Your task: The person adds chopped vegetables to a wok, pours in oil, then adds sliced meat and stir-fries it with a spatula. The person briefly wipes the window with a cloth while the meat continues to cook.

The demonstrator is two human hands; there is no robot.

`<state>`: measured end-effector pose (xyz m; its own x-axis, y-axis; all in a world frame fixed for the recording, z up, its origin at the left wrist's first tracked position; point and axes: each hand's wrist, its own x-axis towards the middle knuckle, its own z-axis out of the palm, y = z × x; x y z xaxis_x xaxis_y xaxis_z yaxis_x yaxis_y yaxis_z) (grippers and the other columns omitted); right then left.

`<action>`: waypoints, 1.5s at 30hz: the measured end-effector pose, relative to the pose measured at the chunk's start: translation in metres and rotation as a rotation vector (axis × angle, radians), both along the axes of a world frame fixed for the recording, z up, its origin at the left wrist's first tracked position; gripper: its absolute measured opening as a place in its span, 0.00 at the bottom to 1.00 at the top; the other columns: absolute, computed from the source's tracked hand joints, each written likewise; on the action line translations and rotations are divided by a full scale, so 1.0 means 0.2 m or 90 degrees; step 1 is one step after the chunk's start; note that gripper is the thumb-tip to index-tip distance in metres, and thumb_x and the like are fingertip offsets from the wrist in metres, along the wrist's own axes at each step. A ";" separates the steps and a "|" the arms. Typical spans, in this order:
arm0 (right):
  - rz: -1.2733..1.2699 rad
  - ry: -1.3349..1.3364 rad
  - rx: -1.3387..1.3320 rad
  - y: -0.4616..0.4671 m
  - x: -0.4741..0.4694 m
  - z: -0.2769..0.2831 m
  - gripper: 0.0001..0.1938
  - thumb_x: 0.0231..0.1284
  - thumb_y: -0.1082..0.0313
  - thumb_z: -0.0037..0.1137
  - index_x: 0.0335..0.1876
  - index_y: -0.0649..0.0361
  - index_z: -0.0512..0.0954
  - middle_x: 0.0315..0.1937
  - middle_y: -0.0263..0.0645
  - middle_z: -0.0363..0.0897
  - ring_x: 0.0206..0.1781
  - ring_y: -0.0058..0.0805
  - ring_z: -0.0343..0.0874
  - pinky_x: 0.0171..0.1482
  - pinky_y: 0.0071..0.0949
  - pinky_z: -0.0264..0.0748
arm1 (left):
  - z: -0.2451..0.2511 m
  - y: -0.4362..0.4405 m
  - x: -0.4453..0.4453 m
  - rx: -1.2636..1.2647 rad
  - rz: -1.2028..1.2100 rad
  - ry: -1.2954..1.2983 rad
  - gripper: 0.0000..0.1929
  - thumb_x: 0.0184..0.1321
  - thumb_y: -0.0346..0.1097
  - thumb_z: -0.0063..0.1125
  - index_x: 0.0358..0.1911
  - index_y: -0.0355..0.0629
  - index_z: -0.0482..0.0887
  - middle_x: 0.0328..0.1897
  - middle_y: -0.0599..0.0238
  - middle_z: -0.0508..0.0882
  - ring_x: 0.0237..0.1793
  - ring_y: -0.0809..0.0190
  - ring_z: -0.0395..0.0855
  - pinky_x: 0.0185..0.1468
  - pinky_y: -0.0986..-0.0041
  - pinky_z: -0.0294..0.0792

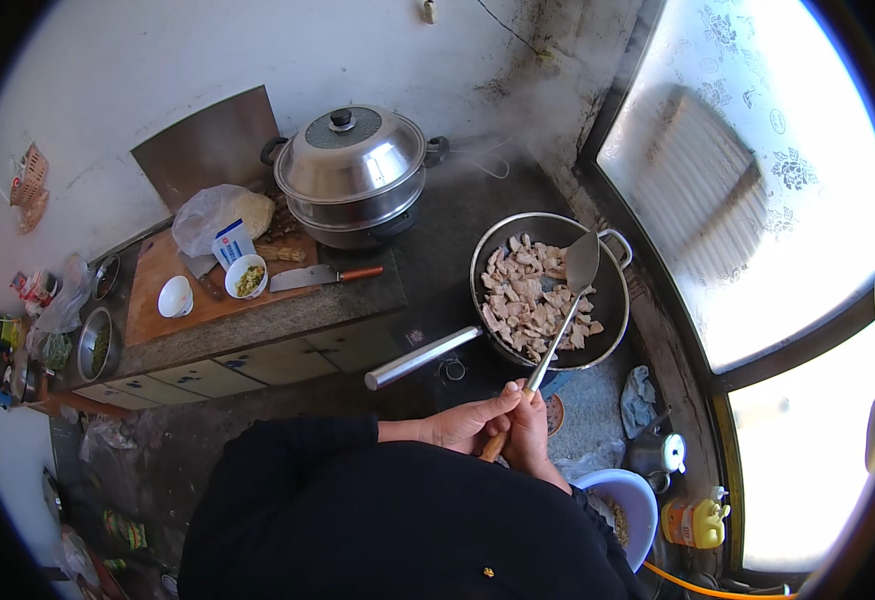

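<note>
My right hand [527, 431] is wrapped around the handle of a metal cooking spatula [557, 337], just below its metal shaft. Beside it my left hand [471, 421] touches the same handle, with its thumb near the shaft; its fingers are partly hidden. The spatula's blade rests over the right part of a dark wok [611, 319], above or against the meat. Sliced pale meat [516, 300] is spread in the wok. The wok's long metal handle [422, 358] points to the lower left, and a small loop handle is at its upper right.
A lidded steamer pot [355, 161] stands behind on the counter. Left of it, a cutting board [149, 300] bears bowls, a bag and a knife; a cleaver [306, 277] lies across its edge. A kettle [651, 454], blue basin [644, 517] and yellow jug [696, 523] are at lower right. Steam rises near the wall.
</note>
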<state>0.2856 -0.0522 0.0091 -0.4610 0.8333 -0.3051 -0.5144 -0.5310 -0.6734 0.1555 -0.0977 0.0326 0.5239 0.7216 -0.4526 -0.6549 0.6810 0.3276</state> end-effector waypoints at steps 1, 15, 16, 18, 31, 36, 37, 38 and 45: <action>0.000 -0.015 -0.001 0.00 0.00 0.00 0.09 0.72 0.64 0.56 0.41 0.52 0.67 0.17 0.29 0.64 0.15 0.20 0.64 0.19 0.25 0.67 | 0.00 0.00 0.00 -0.014 0.001 0.006 0.25 0.62 0.62 0.65 0.28 0.51 0.69 0.36 0.70 0.68 0.43 0.67 0.67 0.50 0.73 0.64; 0.001 -0.057 0.037 -0.05 -0.03 -0.01 0.08 0.75 0.63 0.53 0.40 0.52 0.68 0.21 0.30 0.68 0.15 0.18 0.65 0.17 0.22 0.67 | -0.06 -0.04 0.02 -0.036 0.052 -0.051 0.19 0.59 0.57 0.72 0.35 0.53 0.79 0.32 0.79 0.65 0.33 0.76 0.58 0.38 0.83 0.57; -0.004 -0.056 0.038 -0.06 -0.03 0.01 0.08 0.75 0.63 0.52 0.41 0.52 0.67 0.20 0.30 0.68 0.15 0.19 0.65 0.17 0.22 0.67 | -0.05 -0.04 0.02 -0.036 0.054 -0.056 0.18 0.59 0.55 0.73 0.35 0.53 0.80 0.30 0.80 0.65 0.32 0.77 0.59 0.37 0.84 0.57; -0.005 -0.066 0.044 -0.06 -0.03 0.01 0.07 0.75 0.63 0.52 0.42 0.52 0.67 0.21 0.30 0.68 0.15 0.19 0.65 0.17 0.22 0.67 | -0.06 -0.04 0.02 -0.049 0.055 -0.070 0.18 0.58 0.54 0.74 0.31 0.53 0.78 0.28 0.79 0.68 0.32 0.75 0.63 0.40 0.81 0.60; -0.015 -0.041 0.057 -0.05 0.01 -0.03 0.08 0.74 0.64 0.54 0.45 0.53 0.66 0.22 0.31 0.68 0.17 0.23 0.68 0.19 0.25 0.70 | -0.13 0.00 0.05 -0.074 0.038 -0.170 0.13 0.59 0.48 0.74 0.33 0.52 0.82 0.22 0.81 0.69 0.26 0.77 0.65 0.34 0.85 0.61; -0.009 -0.023 0.061 -0.05 0.01 -0.04 0.08 0.74 0.65 0.54 0.45 0.54 0.66 0.21 0.32 0.68 0.16 0.23 0.68 0.18 0.26 0.70 | -0.14 0.01 0.05 -0.083 0.041 -0.143 0.14 0.58 0.49 0.75 0.32 0.52 0.81 0.23 0.80 0.69 0.27 0.76 0.65 0.35 0.82 0.61; -0.011 -0.022 0.057 -0.05 0.01 -0.03 0.08 0.74 0.65 0.54 0.45 0.54 0.66 0.21 0.32 0.68 0.16 0.23 0.68 0.18 0.26 0.70 | -0.14 0.00 0.05 -0.088 0.043 -0.136 0.15 0.58 0.49 0.75 0.31 0.52 0.81 0.23 0.80 0.69 0.27 0.76 0.65 0.36 0.81 0.62; -0.008 -0.019 0.054 -0.05 0.01 -0.03 0.08 0.74 0.65 0.53 0.45 0.54 0.66 0.21 0.32 0.68 0.16 0.23 0.68 0.18 0.25 0.70 | -0.14 0.00 0.05 -0.083 0.044 -0.137 0.15 0.58 0.49 0.75 0.30 0.52 0.80 0.23 0.80 0.69 0.27 0.75 0.65 0.36 0.80 0.62; -0.008 -0.035 0.046 -0.05 0.00 -0.01 0.08 0.75 0.65 0.53 0.45 0.54 0.66 0.21 0.32 0.68 0.16 0.22 0.68 0.18 0.25 0.70 | -0.05 -0.01 0.04 -0.098 0.056 -0.133 0.19 0.55 0.50 0.77 0.24 0.53 0.76 0.23 0.79 0.68 0.27 0.74 0.64 0.34 0.81 0.61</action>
